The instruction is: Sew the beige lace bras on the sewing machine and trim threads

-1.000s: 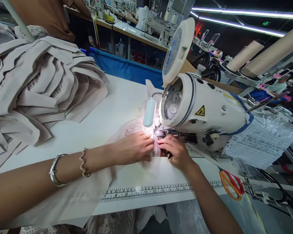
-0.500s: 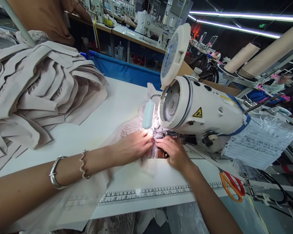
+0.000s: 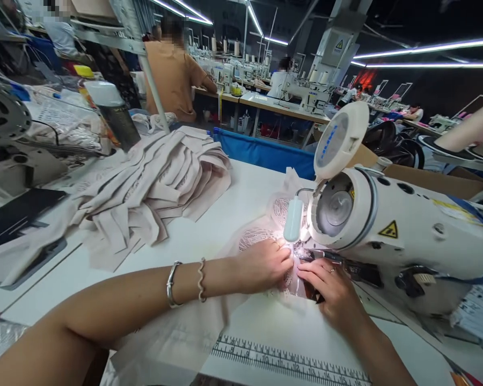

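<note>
My left hand (image 3: 265, 265) is closed, its fingertips pressed on pale pink lace fabric (image 3: 253, 237) at the needle area of a white sewing machine (image 3: 386, 214). Opposite it, my right hand (image 3: 330, 284) has its fingers drawn together on the fabric's edge, beside the presser foot. A small lamp (image 3: 293, 221) lights the spot between both hands. Sheer fabric (image 3: 177, 338) trails from the lace under my left forearm and over the table's front edge. The needle itself is hard to make out.
A heap of pale fabric pieces (image 3: 156, 187) lies left on the white table (image 3: 241, 185). A ruler strip (image 3: 290, 362) runs along the front edge. Behind the table hangs blue cloth (image 3: 265, 153). A person in a brown shirt (image 3: 169, 78) sits beyond, among other sewing machines.
The view has swung left, so the table and machine appear further right and lower, and more of the left side shows. Both hands stay at the needle area on the lace fabric.
</note>
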The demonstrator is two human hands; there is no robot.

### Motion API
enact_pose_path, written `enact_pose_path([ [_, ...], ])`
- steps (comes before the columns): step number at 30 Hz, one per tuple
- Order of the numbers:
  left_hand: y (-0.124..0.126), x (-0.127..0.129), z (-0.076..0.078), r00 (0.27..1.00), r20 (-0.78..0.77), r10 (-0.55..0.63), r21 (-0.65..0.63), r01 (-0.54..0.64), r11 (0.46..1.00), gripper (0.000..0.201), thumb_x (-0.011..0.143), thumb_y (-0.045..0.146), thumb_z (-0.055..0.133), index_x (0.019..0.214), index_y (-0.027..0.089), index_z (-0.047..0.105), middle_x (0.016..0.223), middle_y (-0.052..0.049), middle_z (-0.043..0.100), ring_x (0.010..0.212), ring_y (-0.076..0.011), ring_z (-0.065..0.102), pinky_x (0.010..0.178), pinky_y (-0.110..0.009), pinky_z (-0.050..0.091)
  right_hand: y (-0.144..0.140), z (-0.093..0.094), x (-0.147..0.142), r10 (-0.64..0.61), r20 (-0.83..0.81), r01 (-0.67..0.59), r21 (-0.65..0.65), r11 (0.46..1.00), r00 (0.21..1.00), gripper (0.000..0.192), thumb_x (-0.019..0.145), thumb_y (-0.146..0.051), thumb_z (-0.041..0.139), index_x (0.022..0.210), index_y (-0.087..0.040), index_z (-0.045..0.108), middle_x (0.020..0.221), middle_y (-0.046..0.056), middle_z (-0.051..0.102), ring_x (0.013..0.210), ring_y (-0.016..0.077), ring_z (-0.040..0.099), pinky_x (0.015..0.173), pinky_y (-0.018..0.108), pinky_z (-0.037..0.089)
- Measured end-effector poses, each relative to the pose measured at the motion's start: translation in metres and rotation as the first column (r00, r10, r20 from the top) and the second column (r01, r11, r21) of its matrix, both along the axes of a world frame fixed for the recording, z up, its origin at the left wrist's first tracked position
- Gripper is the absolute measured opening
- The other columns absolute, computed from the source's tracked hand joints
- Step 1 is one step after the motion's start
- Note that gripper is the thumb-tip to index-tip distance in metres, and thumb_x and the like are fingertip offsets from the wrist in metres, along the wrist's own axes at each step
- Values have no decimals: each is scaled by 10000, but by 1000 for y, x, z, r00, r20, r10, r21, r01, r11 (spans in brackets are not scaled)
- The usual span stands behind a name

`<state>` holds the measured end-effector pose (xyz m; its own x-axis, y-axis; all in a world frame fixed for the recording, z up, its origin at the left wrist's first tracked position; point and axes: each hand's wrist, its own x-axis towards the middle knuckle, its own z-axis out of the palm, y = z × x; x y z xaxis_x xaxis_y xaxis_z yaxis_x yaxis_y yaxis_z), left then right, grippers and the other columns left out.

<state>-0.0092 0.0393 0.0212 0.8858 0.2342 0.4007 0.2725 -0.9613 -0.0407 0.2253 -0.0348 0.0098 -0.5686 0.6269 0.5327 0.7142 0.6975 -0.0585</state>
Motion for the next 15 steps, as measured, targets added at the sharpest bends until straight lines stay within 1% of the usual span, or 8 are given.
enact_pose_path([
  [2,0,0,-1,999,-11,40,12,-40,999,306,943,414,646,914,109,628,824,-77,610,708,-196,478,609,-349,366,1,1,0,14,12,-14,12,1000,1000,433,839,8,453,1115,-223,693,1055,67,758,1001,236,672,828,375,548],
  [3,1,0,-2,999,-6,45,32,-45,998,305,942,412,649,895,112,627,840,-80,615,723,-197,483,632,-351,369,1,2,0,16,18,-16,19,1000,1000,459,816,33,434,1098,-221,692,1056,61,759,1000,230,671,830,370,543],
  [5,1,0,-1,1000,22,13,80,-15,997,239,969,334,610,846,129,617,877,-89,630,778,-208,505,690,-359,370,1,4,-2,7,22,-8,26,1000,1000,482,788,57,417,1082,-213,688,1055,58,760,997,223,669,835,367,535],
  [7,2,-1,0,997,52,-54,101,48,994,211,991,215,538,797,151,593,860,-78,636,807,-209,521,737,-366,364,0,7,-4,-4,11,4,14,1000,1000,462,795,54,424,1072,-204,688,1053,61,759,995,221,665,840,368,531],
  [9,2,-1,0,994,63,-94,83,89,993,238,985,123,476,770,168,567,788,-53,626,778,-200,518,756,-367,362,-2,10,-7,-2,-5,2,-9,1000,1000,423,807,56,436,1023,-203,692,1029,53,763,964,213,660,822,359,527],
  [10,2,-1,0,993,67,-98,66,94,993,241,977,106,467,762,173,555,751,-41,615,747,-196,508,755,-367,364,-2,11,-8,6,-13,-6,-15,1000,1000,403,809,59,442,981,-207,691,1006,43,767,935,207,654,808,354,522],
  [12,3,-2,0,994,66,-88,24,87,996,200,951,113,497,767,178,541,725,-32,607,713,-195,495,752,-371,369,-4,13,-10,14,-29,-14,-19,1000,999,378,808,67,448,900,-216,681,951,20,770,875,194,637,790,347,506],
  [15,4,-3,-4,996,68,-65,-27,67,997,94,903,189,596,823,169,549,762,-42,626,748,-215,521,773,-387,376,-5,15,-11,8,-34,-8,-21,1000,999,349,810,67,464,841,-216,666,895,8,767,822,183,611,772,338,483],
])
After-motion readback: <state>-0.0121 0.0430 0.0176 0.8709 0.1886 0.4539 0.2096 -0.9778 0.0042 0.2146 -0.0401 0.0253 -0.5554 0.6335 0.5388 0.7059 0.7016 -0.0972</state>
